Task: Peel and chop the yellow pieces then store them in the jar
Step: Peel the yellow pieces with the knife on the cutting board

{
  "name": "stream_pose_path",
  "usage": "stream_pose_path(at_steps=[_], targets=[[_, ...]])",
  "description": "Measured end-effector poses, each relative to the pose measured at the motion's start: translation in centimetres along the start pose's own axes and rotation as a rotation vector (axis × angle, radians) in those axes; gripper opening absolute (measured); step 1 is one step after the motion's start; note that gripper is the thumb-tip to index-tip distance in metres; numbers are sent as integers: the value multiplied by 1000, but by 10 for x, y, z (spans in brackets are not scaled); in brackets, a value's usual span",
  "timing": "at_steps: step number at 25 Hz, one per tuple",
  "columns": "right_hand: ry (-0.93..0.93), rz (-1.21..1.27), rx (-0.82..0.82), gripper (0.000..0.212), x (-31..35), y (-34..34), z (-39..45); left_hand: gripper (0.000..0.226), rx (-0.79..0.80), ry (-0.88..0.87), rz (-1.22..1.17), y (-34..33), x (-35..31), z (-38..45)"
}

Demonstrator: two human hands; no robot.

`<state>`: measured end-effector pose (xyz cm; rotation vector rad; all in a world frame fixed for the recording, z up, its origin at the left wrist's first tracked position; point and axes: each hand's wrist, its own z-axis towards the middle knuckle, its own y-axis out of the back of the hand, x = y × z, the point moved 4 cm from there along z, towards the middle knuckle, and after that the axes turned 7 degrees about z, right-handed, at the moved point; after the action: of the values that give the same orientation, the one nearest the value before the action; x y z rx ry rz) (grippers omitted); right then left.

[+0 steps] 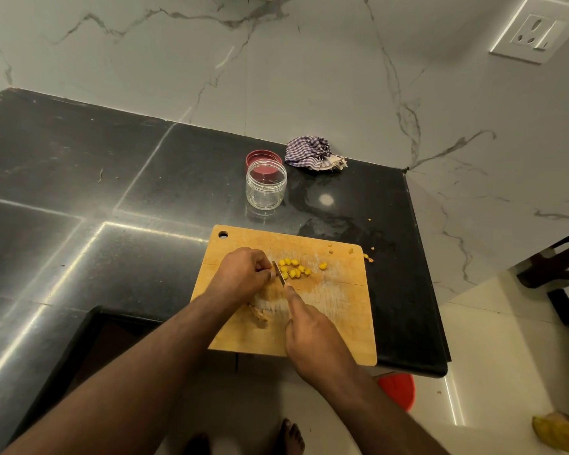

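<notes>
On the black counter, the left hand sits at the cutting board's nine o'clock, fingers curled tight around a yellow piece hidden beneath them. The knife blade stands just beside its fingertips. The right hand, at six o'clock, grips the handle, forefinger stretched along the spine. Chopped yellow pieces cluster at the blade's two o'clock. The empty jar stands upright beyond the board at twelve o'clock, its red lid just behind.
</notes>
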<state>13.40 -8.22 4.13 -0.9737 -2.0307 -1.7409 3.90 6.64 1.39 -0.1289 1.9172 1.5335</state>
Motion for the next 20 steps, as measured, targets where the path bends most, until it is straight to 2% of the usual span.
stream_pose_path(at_steps=[6,13,20], targets=[[-9,-96,91,66,2,-1,5,10,16,-22,-2,1,-1,2],[-28,-82,144,65,-1,4,19,5,48,-32,16,1,-2,6],[-17,-16,110,66,-4,-7,3,9,8,-8,11,3,-3,4]])
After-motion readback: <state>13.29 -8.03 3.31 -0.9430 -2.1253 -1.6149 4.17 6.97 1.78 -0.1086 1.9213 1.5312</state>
